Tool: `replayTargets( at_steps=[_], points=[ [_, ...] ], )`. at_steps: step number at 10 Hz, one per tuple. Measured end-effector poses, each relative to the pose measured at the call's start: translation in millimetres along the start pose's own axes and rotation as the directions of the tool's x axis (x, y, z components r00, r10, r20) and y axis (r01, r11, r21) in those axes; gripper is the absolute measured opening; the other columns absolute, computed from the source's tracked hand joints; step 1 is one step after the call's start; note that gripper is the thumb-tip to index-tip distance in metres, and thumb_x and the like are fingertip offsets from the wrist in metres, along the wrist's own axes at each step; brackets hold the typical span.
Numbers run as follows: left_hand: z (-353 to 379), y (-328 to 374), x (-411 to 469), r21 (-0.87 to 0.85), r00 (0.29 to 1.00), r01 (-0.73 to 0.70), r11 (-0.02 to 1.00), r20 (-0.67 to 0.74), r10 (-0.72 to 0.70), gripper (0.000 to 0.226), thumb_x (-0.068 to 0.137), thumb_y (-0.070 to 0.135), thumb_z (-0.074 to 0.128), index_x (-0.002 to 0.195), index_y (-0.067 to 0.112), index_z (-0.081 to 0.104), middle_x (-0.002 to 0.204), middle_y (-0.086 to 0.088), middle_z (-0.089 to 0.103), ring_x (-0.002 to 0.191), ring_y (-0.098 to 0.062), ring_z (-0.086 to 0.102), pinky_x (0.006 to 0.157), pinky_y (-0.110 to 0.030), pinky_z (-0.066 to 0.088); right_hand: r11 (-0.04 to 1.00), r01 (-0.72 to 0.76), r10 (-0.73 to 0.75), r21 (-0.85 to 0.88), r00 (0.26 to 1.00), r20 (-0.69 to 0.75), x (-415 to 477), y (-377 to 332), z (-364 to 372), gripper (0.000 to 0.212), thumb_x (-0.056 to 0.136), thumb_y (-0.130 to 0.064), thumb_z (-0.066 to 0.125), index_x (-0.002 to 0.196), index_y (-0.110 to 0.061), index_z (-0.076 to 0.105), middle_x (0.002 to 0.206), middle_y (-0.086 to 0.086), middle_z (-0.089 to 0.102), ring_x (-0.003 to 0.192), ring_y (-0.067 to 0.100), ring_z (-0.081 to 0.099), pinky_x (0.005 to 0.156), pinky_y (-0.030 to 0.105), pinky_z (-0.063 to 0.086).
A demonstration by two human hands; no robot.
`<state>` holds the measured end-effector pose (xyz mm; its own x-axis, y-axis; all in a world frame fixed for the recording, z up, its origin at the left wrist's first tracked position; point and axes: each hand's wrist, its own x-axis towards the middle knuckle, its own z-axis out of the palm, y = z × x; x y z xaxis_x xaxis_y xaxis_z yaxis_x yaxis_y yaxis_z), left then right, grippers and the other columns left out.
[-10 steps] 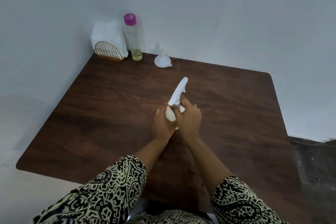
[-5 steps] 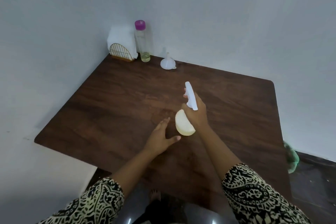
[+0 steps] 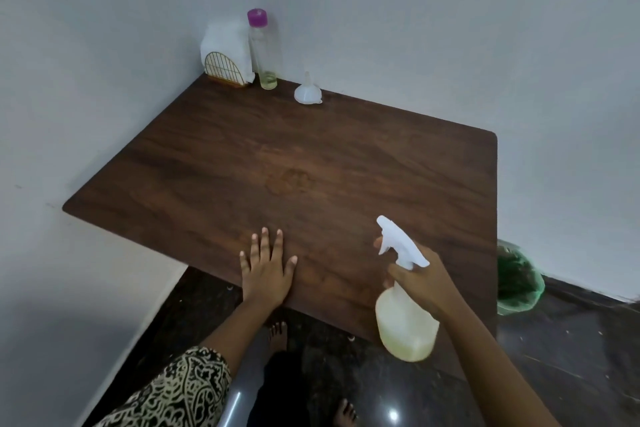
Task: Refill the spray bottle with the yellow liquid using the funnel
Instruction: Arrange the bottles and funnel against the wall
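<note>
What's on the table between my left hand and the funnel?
Nothing stands there. In the head view, the stretch of table from the left hand to the funnel is bare dark wood, with only a faint smudge midway.

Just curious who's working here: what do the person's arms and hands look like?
No gloves, rings or watch on the left hand or right hand. The left arm wears a black-and-cream swirl-patterned sleeve ending near the elbow; the right forearm is uncovered as far as the view shows.
</note>
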<state>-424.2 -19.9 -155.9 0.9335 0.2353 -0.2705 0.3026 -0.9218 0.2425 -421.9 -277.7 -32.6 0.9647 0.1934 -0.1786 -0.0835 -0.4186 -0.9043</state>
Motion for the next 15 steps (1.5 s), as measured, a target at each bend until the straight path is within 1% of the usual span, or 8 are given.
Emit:
replayTargets(
  at_steps=[2,3,4,8,10,12,14,15],
  points=[
    [0.8,0.8,-0.8,0.023,1.0,-0.003,1.0,-0.001,0.003,0.065,0.1,0.052,0.023,0.154,0.026,-0.001,0.163,-0.005,-0.007,0.149,-0.027,-0.008,0.117,-0.051,-0.002,0.984,-0.18,0.181,-0.014,0.983,0.042,-22.9,20.7,0.8,0.01,0.089,-0.009,0.06,0.091,-0.016,0.067,0.084,0.003,0.07,0.05,0.02,0.066,0.056,0.025,0.054],
    [-1.5,2.2,-0.9,0.022,1.0,-0.001,1.0,0.016,0.001,0.065,0.1,0.052,0.022,0.154,0.025,-0.003,0.162,-0.006,-0.009,0.148,-0.026,-0.011,0.117,-0.051,-0.004,0.976,-0.21,0.21,-0.06,0.978,0.0,-25.0,22.4,1.4,0.009,0.088,-0.018,0.064,0.081,-0.014,0.067,0.068,0.01,0.07,0.044,0.016,0.062,0.056,0.027,0.051],
    [-3.3,2.2,0.3,0.024,0.999,0.006,1.0,0.043,-0.007,0.065,0.1,0.053,0.021,0.154,0.026,-0.005,0.162,-0.005,-0.012,0.148,-0.026,-0.012,0.117,-0.051,-0.004,0.964,-0.255,0.254,-0.073,0.967,-0.027,-24.3,22.5,2.5,0.015,0.087,-0.025,0.067,0.076,-0.015,0.066,0.06,0.009,0.067,0.043,0.015,0.059,0.054,0.026,0.05],
    [-3.9,1.1,1.5,0.024,0.998,-0.003,1.0,0.069,0.001,0.066,0.1,0.054,0.019,0.153,0.026,-0.007,0.162,-0.004,-0.013,0.148,-0.025,-0.014,0.117,-0.051,-0.005,0.98,-0.198,0.198,-0.007,0.98,-0.008,-20.4,19.2,-1.9,0.013,0.085,-0.035,0.067,0.096,-0.029,0.069,0.078,0.002,0.072,0.044,0.017,0.06,0.054,0.026,0.05],
    [-6.0,1.5,2.1,0.024,0.996,-0.003,1.0,0.092,0.001,0.067,0.099,0.055,0.018,0.153,0.026,-0.009,0.161,-0.004,-0.015,0.148,-0.026,-0.015,0.117,-0.051,-0.006,0.958,-0.288,0.286,-0.018,0.956,-0.057,-16.9,21.4,5.8,0.021,0.082,-0.038,0.07,0.093,-0.02,0.07,0.067,0.002,0.069,0.04,0.013,0.058,0.05,0.024,0.048],
    [-7.5,1.1,1.6,0.015,0.995,-0.001,1.0,0.098,-0.001,0.067,0.099,0.055,0.019,0.153,0.026,-0.009,0.161,-0.004,-0.016,0.148,-0.025,-0.015,0.117,-0.051,-0.006,0.987,-0.158,0.157,-0.023,0.986,-0.054,-20.1,18.9,2.4,0.004,0.087,-0.039,0.064,0.089,-0.041,0.062,0.076,-0.005,0.07,0.052,0.019,0.067,0.053,0.021,0.049],
    [-13.3,1.3,0.4,-0.046,0.995,0.005,0.999,0.097,0.0,0.068,0.099,0.054,0.025,0.153,0.028,-0.006,0.162,-0.003,-0.014,0.148,-0.024,-0.014,0.117,-0.05,-0.005,0.987,0.003,0.008,0.16,0.998,-0.065,-4.6,17.9,-6.5,0.021,0.088,-0.021,0.063,0.109,-0.021,0.066,0.092,-0.002,0.071,0.069,0.022,0.068,0.061,0.033,0.056],
    [-17.5,-0.7,0.7,-0.08,0.995,0.013,0.997,0.101,-0.005,0.068,0.098,0.054,0.031,0.154,0.03,0.0,0.162,-0.001,-0.01,0.149,-0.023,-0.01,0.118,-0.049,-0.001,0.98,0.149,-0.142,0.135,0.988,-0.061,14.6,10.7,-13.6,0.021,0.09,-0.007,0.06,0.109,-0.014,0.059,0.091,-0.002,0.066,0.082,0.016,0.066,0.062,0.024,0.054]
  ],
)
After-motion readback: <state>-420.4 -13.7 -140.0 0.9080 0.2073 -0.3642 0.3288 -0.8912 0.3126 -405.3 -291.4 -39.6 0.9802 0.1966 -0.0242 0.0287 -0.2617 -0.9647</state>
